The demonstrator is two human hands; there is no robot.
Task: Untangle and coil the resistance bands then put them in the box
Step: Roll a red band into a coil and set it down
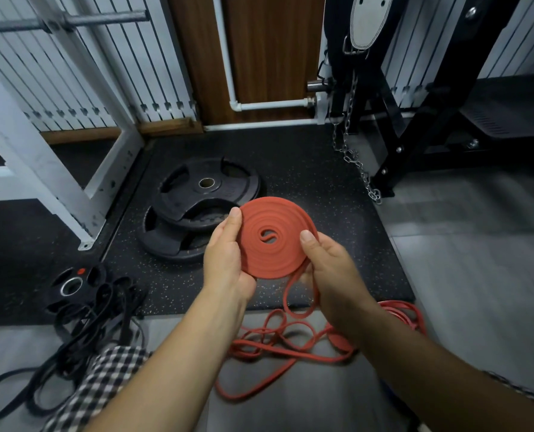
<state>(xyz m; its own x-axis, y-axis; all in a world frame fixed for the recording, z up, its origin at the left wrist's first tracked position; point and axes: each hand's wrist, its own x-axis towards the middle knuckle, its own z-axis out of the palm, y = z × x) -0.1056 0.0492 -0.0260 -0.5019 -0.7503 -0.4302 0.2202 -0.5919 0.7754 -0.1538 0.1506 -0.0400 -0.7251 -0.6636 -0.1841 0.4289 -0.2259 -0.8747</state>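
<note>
The red coil point(271, 241) is mostly rolled, held up just in front of the plates point(194, 207), with the left hand point(225, 260) and right hand point(331, 269) each pinching one side of it. Its loose tail point(278, 335) lies on the floor nearer than the plates, and the black bands point(81, 332) sit tangled left of the plates. No box shows, so I think most of the job is left.

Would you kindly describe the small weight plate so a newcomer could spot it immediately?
From the white rack frame on the left, look nearer along the dark floor. The small weight plate lies there beside tangled black bands. Unlike the two large stacked plates, it has a shiny hub ring and a red dot.
</note>
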